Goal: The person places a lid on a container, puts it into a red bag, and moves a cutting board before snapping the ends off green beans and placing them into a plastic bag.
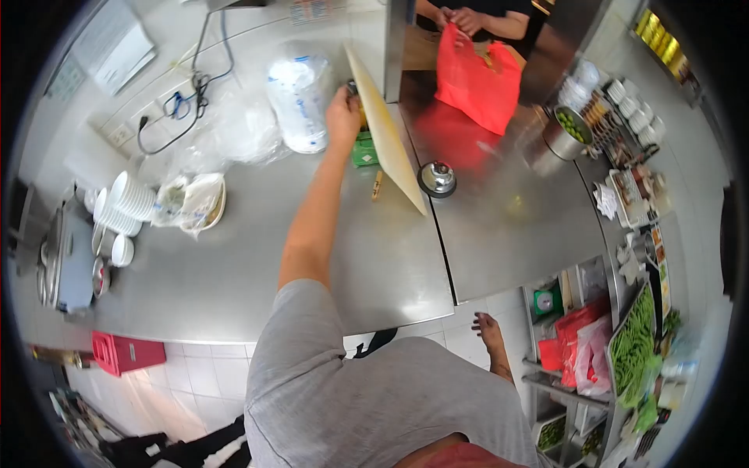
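Note:
My left hand (343, 118) reaches across the steel counter. Its fingers are curled beside a thin, cream-coloured board (386, 140) that stands tilted on edge. A small dark thing and something yellow show at the fingers, but what they grip is partly hidden. Under the hand lies a green box (364, 150), with a wooden clothespin (378, 186) just in front of it. A silver call bell (438, 179) sits right of the board. My right hand (489, 331) hangs low by my side, off the counter's front edge, fingers apart and holding nothing.
Across the counter, another person's hands (460, 19) hold a red plastic bag (482, 82). Wrapped white containers (299, 101) stand behind my left arm. Stacked white cups (133, 195) are at left. A steel pot (567, 132) and a tray of green beans (633, 343) are right.

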A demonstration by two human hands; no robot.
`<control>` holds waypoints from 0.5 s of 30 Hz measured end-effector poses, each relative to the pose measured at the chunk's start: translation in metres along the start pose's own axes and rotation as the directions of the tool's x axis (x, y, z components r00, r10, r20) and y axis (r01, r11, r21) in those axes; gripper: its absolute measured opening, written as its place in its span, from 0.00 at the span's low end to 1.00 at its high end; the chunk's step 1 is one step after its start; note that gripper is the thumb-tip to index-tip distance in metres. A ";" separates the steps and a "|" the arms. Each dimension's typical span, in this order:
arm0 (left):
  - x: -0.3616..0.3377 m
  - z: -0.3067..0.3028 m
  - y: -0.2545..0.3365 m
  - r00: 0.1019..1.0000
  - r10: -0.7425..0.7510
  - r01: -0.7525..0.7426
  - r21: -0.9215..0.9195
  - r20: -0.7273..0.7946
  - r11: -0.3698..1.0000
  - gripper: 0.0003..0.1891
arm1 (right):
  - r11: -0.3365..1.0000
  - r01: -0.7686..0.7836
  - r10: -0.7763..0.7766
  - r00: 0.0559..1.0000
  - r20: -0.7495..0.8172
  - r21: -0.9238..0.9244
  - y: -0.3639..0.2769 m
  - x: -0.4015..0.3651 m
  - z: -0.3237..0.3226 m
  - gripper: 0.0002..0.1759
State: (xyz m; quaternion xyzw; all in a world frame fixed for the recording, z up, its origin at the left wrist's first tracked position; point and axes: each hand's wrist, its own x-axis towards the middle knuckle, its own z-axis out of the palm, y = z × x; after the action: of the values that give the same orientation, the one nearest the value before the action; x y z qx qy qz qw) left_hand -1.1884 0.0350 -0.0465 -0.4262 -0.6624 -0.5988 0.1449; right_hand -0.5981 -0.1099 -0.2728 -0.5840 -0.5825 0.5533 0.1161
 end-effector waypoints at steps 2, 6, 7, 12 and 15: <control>0.012 0.011 -0.002 0.998 -0.057 0.055 -0.068 -0.017 0.996 0.11 | 0.999 0.046 -0.046 0.999 0.008 0.011 -0.023 -0.009 0.017 0.28; 0.029 0.026 -0.016 0.994 -0.106 0.105 -0.027 -0.011 0.994 0.05 | 0.993 -0.045 0.050 0.998 0.044 -0.112 0.046 -0.020 0.041 0.27; 0.034 0.034 -0.028 0.984 -0.176 0.177 -0.074 0.019 0.981 0.08 | 0.986 -0.146 0.152 0.986 0.073 -0.081 0.055 -0.036 0.041 0.26; 0.050 0.054 -0.063 0.938 -0.077 -0.071 0.404 0.339 0.912 0.14 | 0.864 -0.455 0.453 0.889 -0.065 -0.215 0.105 -0.104 0.035 0.28; 0.050 0.067 -0.080 0.937 -0.223 0.093 0.424 0.268 0.901 0.16 | 0.864 -0.502 0.493 0.859 -0.136 -0.042 0.124 -0.129 0.018 0.28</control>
State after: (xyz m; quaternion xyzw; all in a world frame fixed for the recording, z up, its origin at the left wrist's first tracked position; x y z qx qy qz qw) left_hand -1.2561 0.1225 -0.0814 -0.4196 -0.8191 -0.3840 0.0745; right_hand -0.5061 -0.2597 -0.3104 -0.7511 -0.4242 0.5056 -0.0180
